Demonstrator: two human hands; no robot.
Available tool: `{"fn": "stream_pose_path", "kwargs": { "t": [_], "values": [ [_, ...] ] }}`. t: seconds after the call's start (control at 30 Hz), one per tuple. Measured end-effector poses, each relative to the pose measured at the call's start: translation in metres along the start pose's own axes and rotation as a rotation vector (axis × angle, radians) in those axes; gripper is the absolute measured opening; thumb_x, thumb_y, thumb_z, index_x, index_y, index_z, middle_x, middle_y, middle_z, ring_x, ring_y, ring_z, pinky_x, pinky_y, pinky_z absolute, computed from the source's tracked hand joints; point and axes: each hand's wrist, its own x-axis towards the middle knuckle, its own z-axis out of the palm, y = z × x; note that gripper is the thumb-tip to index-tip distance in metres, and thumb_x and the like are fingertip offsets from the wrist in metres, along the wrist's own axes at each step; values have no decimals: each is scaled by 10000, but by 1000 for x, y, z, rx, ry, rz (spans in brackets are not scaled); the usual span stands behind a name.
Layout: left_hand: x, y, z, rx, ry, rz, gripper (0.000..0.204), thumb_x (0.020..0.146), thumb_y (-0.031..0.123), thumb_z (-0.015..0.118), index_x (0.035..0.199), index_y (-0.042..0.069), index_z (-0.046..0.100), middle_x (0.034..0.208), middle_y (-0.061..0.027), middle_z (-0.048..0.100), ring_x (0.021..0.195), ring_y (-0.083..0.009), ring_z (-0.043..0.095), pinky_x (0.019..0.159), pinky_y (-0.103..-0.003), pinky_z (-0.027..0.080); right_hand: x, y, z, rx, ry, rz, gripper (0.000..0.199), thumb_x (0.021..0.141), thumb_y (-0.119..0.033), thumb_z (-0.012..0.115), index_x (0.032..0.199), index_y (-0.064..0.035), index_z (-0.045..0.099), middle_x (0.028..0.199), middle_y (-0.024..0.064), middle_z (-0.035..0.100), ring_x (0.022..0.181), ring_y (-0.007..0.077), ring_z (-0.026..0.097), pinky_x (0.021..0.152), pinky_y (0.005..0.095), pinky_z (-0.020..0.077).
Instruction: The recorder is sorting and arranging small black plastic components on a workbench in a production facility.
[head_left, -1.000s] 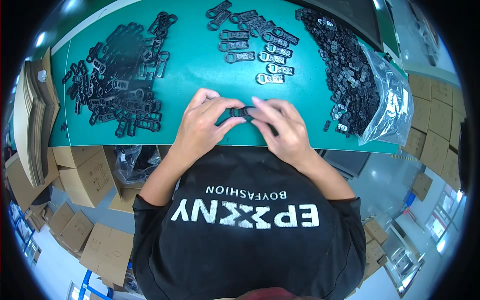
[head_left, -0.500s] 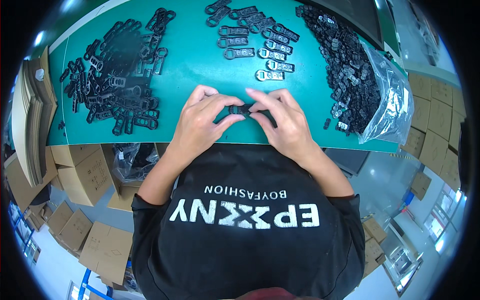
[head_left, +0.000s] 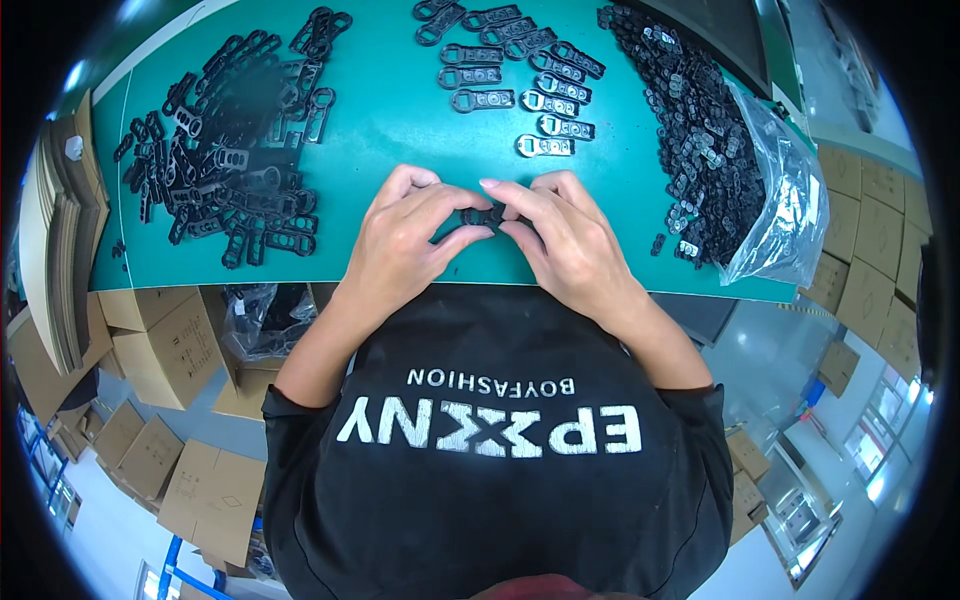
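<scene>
Near the front edge of the green table, both my hands pinch one small black plastic part (head_left: 482, 216). My left hand (head_left: 402, 230) grips its left end between thumb and fingers. On the other end, the thumb and fingertips of my right hand (head_left: 568, 237) close around it. Much of the part is hidden by the fingers. Beyond my hands lie several long black plastic pieces (head_left: 482, 100), each with a ring at one end, loosely set in rows. A heap of similar black pieces (head_left: 235, 160) covers the table's left side.
A large pile of small black parts (head_left: 705, 150) spreads along the right side, beside a clear plastic bag (head_left: 775, 215). Cardboard sheets (head_left: 62, 240) stand at the table's left edge. Cardboard boxes (head_left: 165, 345) sit below it, and more boxes (head_left: 870, 220) are stacked at the right.
My right fingers have shifted slightly over the black part, covering more of its right end. My left hand keeps its grip. The view has moved a little.
</scene>
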Motion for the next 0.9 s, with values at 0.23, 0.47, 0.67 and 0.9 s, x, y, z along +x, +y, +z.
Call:
{"fn": "stream_pose_path", "kwargs": {
  "t": [0.23, 0.47, 0.67, 0.9],
  "values": [
    [0, 0, -1, -7, 1, 7, 373, 713, 115, 967, 1037, 87, 784, 979, -2, 795, 913, -260, 627, 780, -369, 543, -13, 1, 3, -55, 76, -15, 666, 747, 101, 860, 1379, -39, 704, 916, 73, 731, 864, 265, 656, 750, 387, 540],
    [0, 0, 0, 6, 1, 6, 368, 719, 118, 965, 1039, 93, 785, 994, 0, 799, 917, -257, 630, 779, -374, 548, -15, -17, -1, -296, 54, -62, 638, 772, 127, 843, 1378, -23, 711, 951, 83, 779, 908, 269, 694, 729, 380, 546],
    [0, 1, -2, 9, -22, 0, 326, 780, 158, 938, 1060, 106, 778, 1001, 0, 797, 915, -270, 650, 841, -377, 550, -14, -6, 11, -48, 89, 60, 640, 790, 142, 830, 1399, -1, 695, 970, 86, 801, 899, 258, 699, 711, 358, 567],
    [0, 1, -2, -7, -23, -7, 329, 776, 153, 938, 1060, 113, 778, 995, 1, 795, 913, -269, 647, 837, -374, 548, -26, 0, 18, 2, 134, 44, 647, 787, 125, 842, 1402, -11, 699, 996, 67, 816, 895, 250, 690, 750, 370, 578]
  ]
}}
